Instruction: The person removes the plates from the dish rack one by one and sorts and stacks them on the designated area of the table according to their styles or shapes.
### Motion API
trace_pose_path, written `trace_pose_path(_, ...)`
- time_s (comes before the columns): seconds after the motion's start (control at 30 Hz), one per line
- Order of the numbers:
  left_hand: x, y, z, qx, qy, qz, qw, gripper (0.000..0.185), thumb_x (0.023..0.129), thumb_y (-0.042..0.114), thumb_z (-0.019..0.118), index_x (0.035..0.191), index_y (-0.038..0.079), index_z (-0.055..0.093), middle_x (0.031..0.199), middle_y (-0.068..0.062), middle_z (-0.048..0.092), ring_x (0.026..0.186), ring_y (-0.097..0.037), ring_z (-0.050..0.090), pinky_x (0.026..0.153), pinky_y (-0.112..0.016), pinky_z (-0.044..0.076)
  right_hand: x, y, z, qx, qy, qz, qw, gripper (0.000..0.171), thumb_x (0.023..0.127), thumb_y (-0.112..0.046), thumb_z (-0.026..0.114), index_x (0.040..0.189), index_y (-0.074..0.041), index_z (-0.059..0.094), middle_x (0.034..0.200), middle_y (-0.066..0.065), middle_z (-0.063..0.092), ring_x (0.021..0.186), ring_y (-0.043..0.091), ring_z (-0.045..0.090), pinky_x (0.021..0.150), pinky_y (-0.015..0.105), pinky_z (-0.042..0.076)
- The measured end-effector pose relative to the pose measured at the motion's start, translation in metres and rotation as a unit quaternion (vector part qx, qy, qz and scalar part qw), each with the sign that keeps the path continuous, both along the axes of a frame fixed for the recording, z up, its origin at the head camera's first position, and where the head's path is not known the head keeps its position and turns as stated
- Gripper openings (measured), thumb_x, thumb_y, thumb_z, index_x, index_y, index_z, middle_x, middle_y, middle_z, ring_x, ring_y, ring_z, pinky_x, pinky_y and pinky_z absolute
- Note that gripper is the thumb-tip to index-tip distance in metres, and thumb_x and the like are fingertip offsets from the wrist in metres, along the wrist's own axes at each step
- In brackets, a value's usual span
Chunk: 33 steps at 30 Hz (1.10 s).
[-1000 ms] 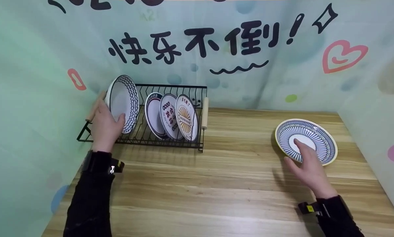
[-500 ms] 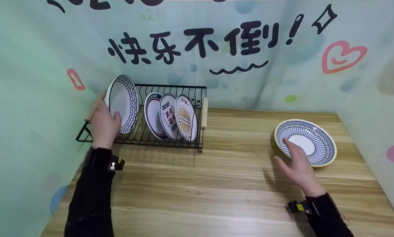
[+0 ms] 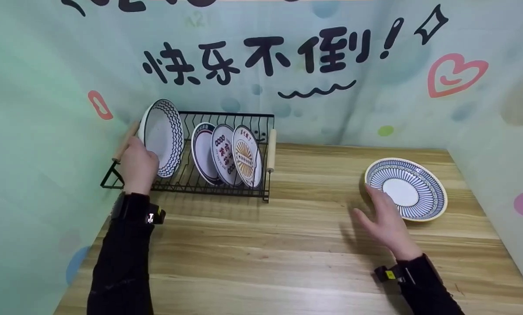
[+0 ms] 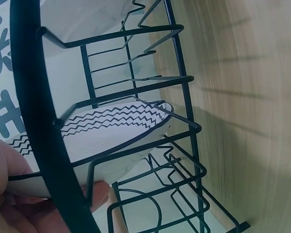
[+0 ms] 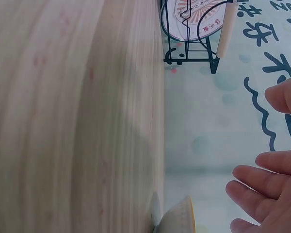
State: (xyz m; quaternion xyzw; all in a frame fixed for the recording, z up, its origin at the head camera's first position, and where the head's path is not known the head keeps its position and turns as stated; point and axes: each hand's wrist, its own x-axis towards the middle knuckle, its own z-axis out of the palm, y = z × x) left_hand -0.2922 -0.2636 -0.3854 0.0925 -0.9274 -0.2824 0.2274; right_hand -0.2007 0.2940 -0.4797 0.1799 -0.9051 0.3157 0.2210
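In the head view, the right hand (image 3: 386, 221) is sitting further back and to the left than a second ago: then its fingers were lying on the centre of the blue striped plate (image 3: 406, 188), and now only the fingertips are reaching that plate's near-left rim. The left hand (image 3: 138, 164) is holding as it was, and the zigzag plate (image 3: 162, 135) is standing a little more upright in the dish rack (image 3: 226, 151). The left arm, in a black sleeve, is reaching forward to the rack's left end, its grip curled round the lower edge of the zigzag plate, which is standing on edge in the leftmost slots. The right grip is spread, fingers straight and relaxed, palm down over the desk (image 3: 287, 245). The blue striped plate is lying flat on the desk, just beyond and right of those fingers.

In the left wrist view, the left thumb and fingers are pinching the zigzag plate's (image 4: 114, 131) rim through the rack's (image 4: 184, 111) black wires.

In the right wrist view, the right hand's fingers (image 5: 262, 182) are hanging open and apart, with the yellow edge of the blue striped plate (image 5: 182, 218) just below them on the desk (image 5: 63, 121).
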Motion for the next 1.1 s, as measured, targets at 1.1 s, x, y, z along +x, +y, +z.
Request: trace_pose_path(1.1, 0.003, 0.002, -0.003, 0.031, -0.025, 0.008, 0.9992, 0.032, 0.088, -0.005, 0.044, 0.116, -0.021, 0.044, 0.105, -0.041, 0.058, 0.095, -0.055, 0.059, 0.079, -0.063, 0.051, -0.004, -0.037, 0.002, -0.004, 0.028, 0.059, 0.998, 0.067, 0.085, -0.013, 0.074, 0.141, 0.010, 0.044, 0.135, 0.029, 0.052, 0.124, 0.044, 0.047, 0.107, 0.056, 0.034)
